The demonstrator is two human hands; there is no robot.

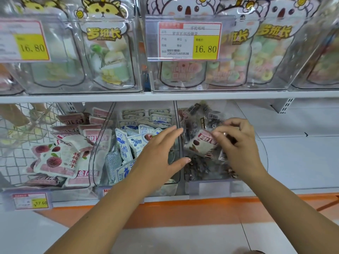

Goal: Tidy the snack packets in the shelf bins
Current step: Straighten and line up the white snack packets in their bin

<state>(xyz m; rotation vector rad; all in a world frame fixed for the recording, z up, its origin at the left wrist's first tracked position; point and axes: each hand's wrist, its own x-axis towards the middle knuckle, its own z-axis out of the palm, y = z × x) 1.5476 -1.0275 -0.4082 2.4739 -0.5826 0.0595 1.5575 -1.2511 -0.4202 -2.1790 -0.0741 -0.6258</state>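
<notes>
Three clear bins stand side by side on the lower shelf. The left bin (91, 162) holds pink-and-white bayberry packets (56, 160). Blue-and-white packets (126, 142) fill the middle bin (102, 143). The right bin (209, 182) holds dark clear-wrapped packets (200, 167) and one stray pink-and-white packet (200, 145). My right hand (238, 143) is over the right bin, its fingertips pinching the stray packet's upper edge. My left hand (161, 153) hovers with spread, straight fingers over the divider between the middle and right bins, holding nothing.
The upper shelf (165, 97) carries clear boxes of candy bags with price tags reading 16.80 (205, 49). A wire basket (23, 132) sits left of the bins. White bare shelf (297, 153) lies to the right, above an orange strip (183, 211).
</notes>
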